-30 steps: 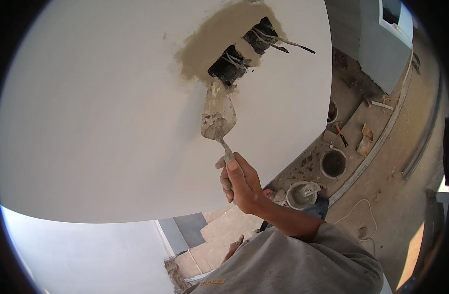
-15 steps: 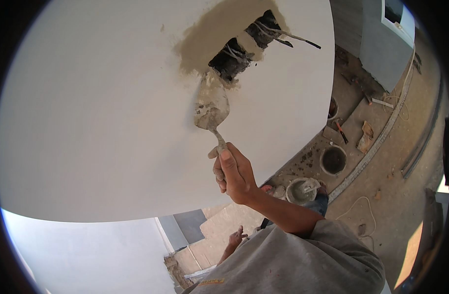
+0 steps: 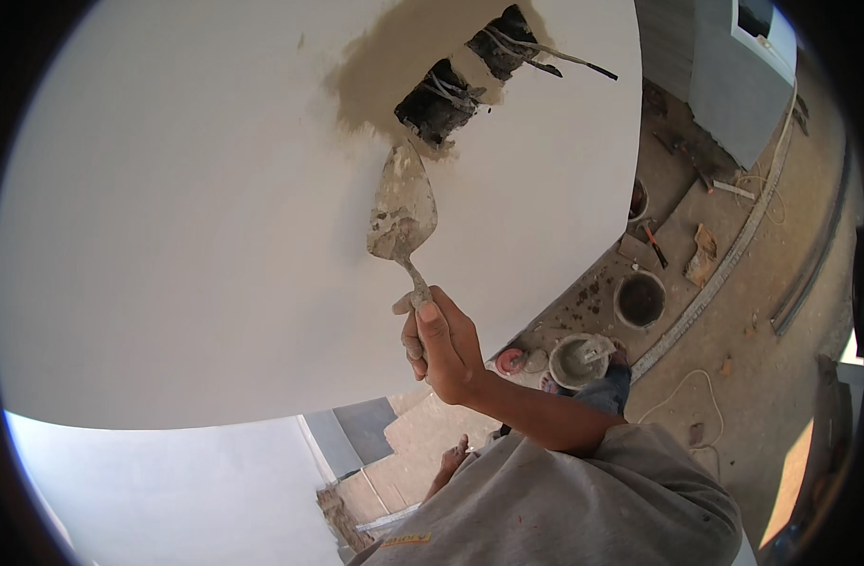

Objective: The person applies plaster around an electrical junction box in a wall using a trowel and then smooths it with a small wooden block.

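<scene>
The right hand (image 3: 446, 347), mid-frame, clasps a pointing trowel (image 3: 402, 212), tip upward toward the wired wall cavity (image 3: 436, 106), upper centre.

Downward fisheye head view, wall (image 3: 215, 245) close

Soft, even light greys the near wall (image 3: 215, 245), whose lower edge bows with the fisheye. A faint shadow (image 3: 354, 226) lies at nine o'clock from the trowel (image 3: 402, 203), itself fairly sharp. Glare whitens the far wall (image 3: 167, 481) at eight o'clock, fringed blue; a sunlit patch (image 3: 792, 481) glows at four. Black vignetting surrounds all.
</scene>
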A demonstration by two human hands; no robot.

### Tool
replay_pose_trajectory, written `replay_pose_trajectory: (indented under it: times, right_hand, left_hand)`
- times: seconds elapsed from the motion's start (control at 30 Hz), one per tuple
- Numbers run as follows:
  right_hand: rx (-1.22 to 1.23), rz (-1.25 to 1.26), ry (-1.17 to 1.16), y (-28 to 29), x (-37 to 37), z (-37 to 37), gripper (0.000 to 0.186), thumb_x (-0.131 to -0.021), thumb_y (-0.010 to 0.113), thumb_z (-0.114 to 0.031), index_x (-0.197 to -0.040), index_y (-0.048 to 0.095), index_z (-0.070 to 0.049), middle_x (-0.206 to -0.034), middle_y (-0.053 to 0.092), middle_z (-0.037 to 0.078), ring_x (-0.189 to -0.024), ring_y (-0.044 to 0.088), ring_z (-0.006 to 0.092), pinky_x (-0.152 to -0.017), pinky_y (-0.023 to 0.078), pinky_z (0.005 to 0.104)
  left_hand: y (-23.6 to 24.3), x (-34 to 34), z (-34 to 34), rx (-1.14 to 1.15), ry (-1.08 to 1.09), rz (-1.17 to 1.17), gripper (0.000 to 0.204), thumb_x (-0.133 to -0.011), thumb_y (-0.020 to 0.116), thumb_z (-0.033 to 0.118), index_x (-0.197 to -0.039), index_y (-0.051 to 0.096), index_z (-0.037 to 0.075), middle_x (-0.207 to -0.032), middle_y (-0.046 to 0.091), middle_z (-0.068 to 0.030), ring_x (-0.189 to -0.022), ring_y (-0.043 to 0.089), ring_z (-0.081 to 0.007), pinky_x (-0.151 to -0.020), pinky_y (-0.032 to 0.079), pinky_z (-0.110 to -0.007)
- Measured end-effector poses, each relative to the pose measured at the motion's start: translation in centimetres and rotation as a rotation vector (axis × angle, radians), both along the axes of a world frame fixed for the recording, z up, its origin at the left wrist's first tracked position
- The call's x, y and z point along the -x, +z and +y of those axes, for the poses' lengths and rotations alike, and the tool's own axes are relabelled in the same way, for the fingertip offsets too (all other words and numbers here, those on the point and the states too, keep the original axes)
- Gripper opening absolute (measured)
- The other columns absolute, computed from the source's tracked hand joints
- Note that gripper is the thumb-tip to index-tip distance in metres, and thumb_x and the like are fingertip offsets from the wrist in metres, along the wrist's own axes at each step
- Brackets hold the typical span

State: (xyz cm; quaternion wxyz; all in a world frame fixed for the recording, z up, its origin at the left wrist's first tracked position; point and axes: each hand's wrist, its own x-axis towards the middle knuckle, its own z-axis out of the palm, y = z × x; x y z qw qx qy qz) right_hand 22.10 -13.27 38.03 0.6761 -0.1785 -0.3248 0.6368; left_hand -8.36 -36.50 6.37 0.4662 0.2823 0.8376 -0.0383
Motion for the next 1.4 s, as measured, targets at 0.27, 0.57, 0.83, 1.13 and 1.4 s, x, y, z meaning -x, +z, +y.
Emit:
replay_pose_trajectory:
  times: [0.27, 0.57, 0.83, 1.13, 1.4]
  right_hand:
    - [0.045, -0.046, -0.026, 1.5, -0.6, 1.4, 0.044, -0.108, 0.032, -0.039, -0.106, 0.053, 0.000, -0.060, 0.042, -0.003, -0.050, 0.037, 0.0042, -0.048, 0.032, 0.0244]
    - [0.081, -0.003, -0.012, -0.6, -0.2, 0.9, 0.056, -0.106, 0.031, -0.048, -0.108, 0.050, 0.004, -0.062, 0.044, 0.001, -0.044, 0.039, 0.0065, -0.040, 0.039, 0.0246]
    - [0.206, 0.138, 0.034, -2.5, 0.4, -0.9, 0.049, -0.107, 0.031, -0.043, -0.106, 0.051, 0.001, -0.061, 0.042, 0.000, -0.042, 0.037, 0.0058, -0.037, 0.035, 0.0238]
    - [0.049, -0.050, -0.058, -1.6, 0.1, -0.4, 0.055, -0.106, 0.030, -0.047, -0.109, 0.051, 0.003, -0.064, 0.046, 0.002, -0.044, 0.041, 0.0066, -0.040, 0.039, 0.0243]
    - [0.164, -0.086, -0.087, -4.4, -0.2, -0.9, 0.054, -0.106, 0.031, -0.047, -0.111, 0.052, 0.002, -0.067, 0.047, 0.001, -0.048, 0.044, 0.0066, -0.043, 0.039, 0.0236]
  left_hand:
    - [0.8, -0.7, 0.6, -0.029, -0.017, -0.004, 0.091, -0.089, 0.045, 0.076, -0.123, 0.064, -0.007, -0.116, 0.069, -0.0191, -0.113, 0.064, -0.0247, -0.100, 0.046, -0.036]
    - [0.6, -0.7, 0.6, -0.041, -0.057, 0.001, 0.089, -0.089, 0.046, 0.075, -0.123, 0.064, -0.005, -0.116, 0.069, -0.0201, -0.115, 0.064, -0.0270, -0.101, 0.046, -0.037]
    - [1.2, -0.9, 1.1, -0.010, -0.038, -0.007, 0.090, -0.090, 0.044, 0.076, -0.124, 0.064, -0.005, -0.119, 0.068, -0.0205, -0.117, 0.062, -0.0265, -0.101, 0.045, -0.036]
    - [-0.7, -0.5, -0.1, -0.028, -0.013, -0.027, 0.093, -0.089, 0.044, 0.077, -0.125, 0.062, -0.006, -0.120, 0.068, -0.0195, -0.117, 0.062, -0.0259, -0.102, 0.045, -0.036]
    - [0.8, -1.3, 0.6, -0.017, -0.028, -0.005, 0.092, -0.089, 0.044, 0.076, -0.126, 0.061, -0.007, -0.119, 0.069, -0.0187, -0.117, 0.063, -0.0256, -0.102, 0.045, -0.036]
